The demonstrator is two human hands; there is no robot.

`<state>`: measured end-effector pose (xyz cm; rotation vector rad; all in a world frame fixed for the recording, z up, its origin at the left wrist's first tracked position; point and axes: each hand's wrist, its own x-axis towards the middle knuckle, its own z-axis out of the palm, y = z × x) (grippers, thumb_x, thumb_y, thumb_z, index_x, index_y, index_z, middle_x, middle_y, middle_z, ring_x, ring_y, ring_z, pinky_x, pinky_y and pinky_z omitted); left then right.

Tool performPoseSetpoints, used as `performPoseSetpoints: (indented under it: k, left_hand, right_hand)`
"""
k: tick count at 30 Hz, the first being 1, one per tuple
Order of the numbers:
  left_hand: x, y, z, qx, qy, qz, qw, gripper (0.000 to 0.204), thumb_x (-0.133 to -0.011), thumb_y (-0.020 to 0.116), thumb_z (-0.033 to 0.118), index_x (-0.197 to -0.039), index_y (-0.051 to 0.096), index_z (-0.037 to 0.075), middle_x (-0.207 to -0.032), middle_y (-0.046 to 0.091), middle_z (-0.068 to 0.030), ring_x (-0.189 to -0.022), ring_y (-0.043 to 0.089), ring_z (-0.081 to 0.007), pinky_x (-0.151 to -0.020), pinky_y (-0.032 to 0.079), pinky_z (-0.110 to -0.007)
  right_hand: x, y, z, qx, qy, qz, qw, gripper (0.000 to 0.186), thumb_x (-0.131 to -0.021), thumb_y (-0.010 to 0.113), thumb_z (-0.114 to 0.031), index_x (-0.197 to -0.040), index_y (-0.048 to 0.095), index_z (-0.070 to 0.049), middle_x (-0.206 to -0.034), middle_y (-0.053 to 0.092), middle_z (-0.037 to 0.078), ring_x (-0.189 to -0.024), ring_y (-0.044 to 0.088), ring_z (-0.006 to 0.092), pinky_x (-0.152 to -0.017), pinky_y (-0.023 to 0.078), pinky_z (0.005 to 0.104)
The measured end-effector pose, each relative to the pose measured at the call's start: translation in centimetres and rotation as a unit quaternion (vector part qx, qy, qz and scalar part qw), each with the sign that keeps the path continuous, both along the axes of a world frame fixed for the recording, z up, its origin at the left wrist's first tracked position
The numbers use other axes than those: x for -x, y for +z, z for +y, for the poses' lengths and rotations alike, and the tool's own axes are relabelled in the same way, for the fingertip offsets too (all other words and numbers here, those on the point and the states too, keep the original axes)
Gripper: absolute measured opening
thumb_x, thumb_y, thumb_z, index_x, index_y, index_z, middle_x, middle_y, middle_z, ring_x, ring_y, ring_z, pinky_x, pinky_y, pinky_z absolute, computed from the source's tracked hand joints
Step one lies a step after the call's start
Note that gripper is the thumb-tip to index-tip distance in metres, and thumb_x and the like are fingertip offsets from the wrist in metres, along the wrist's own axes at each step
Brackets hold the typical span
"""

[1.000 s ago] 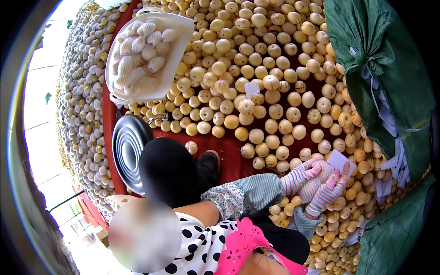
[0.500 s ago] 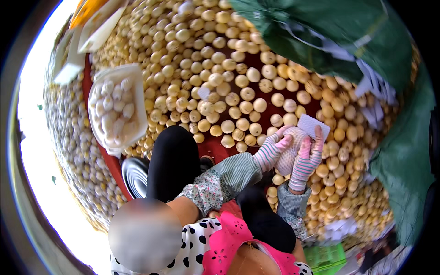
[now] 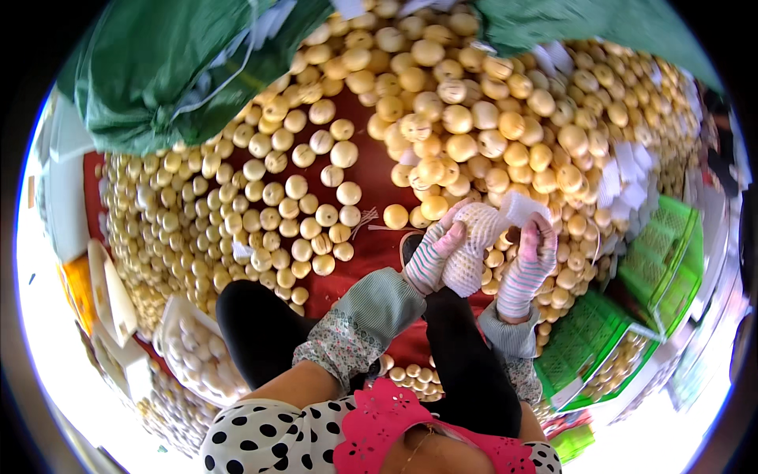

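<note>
My left hand (image 3: 436,254), in a striped fingerless glove, is closed round a white foam net sleeve (image 3: 474,241). The sleeve bulges downward; whether a fruit is inside I cannot tell. At its upper end a flat white foam piece (image 3: 523,207) sticks out, and the bare fingertips of my right hand (image 3: 529,265), gloved alike, close on its edge. Whether this piece is part of the sleeve is unclear. Beneath and beyond both hands lie many round pale yellow fruits (image 3: 458,118), some with dark stripes.
Green sacks (image 3: 150,87) hang over the far edge. Green plastic crates (image 3: 584,340) stand at the right, one holding fruit. White foam scraps (image 3: 625,178) lie on the heap. A white container (image 3: 170,328) of netted fruits sits at the left. Red sheeting (image 3: 371,142) shows between fruits.
The view has swung to the right, bringing the green crates in. Both hands still hold the white foam; my left hand now sits at the sleeve's side, with more of its lower bulge showing.
</note>
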<state>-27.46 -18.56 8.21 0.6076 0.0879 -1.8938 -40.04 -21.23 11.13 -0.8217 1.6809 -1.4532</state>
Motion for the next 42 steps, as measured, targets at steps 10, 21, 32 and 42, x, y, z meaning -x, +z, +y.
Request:
performPoseSetpoints:
  k: [10,21,32,42]
  left_hand:
    - [-3.9,2.2,0.2,0.030,-0.010,0.005,0.999,0.078,-0.077,0.061,0.058,-0.130,0.041,0.003,-0.107,0.061,-0.0147,-0.076,0.065,-0.0267,-0.061,0.058,-0.041]
    - [-13.0,5.2,5.5,0.125,-0.030,0.115,0.985,0.063,-0.080,0.067,0.032,-0.133,0.040,0.010,-0.125,0.050,-0.0181,-0.093,0.059,-0.0220,-0.079,0.053,-0.039]
    - [-14.3,8.6,15.9,0.071,-0.139,0.251,0.955,0.070,-0.080,0.067,0.030,-0.139,0.032,0.017,-0.136,0.037,-0.0159,-0.100,0.054,-0.0228,-0.086,0.047,-0.042]
    - [-15.0,14.3,22.4,0.171,-0.195,0.296,0.919,0.069,-0.085,0.059,0.043,-0.141,0.029,0.015,-0.138,0.037,-0.0182,-0.115,0.050,-0.0308,-0.079,0.052,-0.044]
  right_hand:
    - [1.0,3.7,1.7,0.024,0.077,0.050,0.995,0.019,-0.080,0.053,0.000,-0.096,0.063,0.000,-0.082,0.062,0.000,-0.072,0.053,0.0068,-0.066,0.045,0.0218]
    - [6.9,5.9,22.6,-0.156,-0.060,0.315,0.934,0.019,-0.075,0.067,-0.015,-0.091,0.061,-0.008,-0.085,0.062,0.012,-0.075,0.061,0.0302,-0.066,0.049,0.0348]
    - [4.9,-2.8,49.4,-0.362,-0.087,0.327,0.869,0.059,-0.075,0.051,-0.005,-0.131,0.043,-0.018,-0.094,0.063,0.020,-0.088,0.061,0.0358,-0.076,0.049,0.0417]
    - [-1.6,22.3,37.8,0.113,-0.169,0.383,0.901,0.048,-0.082,0.053,0.000,-0.129,0.045,-0.008,-0.100,0.064,0.014,-0.083,0.067,0.0244,-0.072,0.052,0.0304]
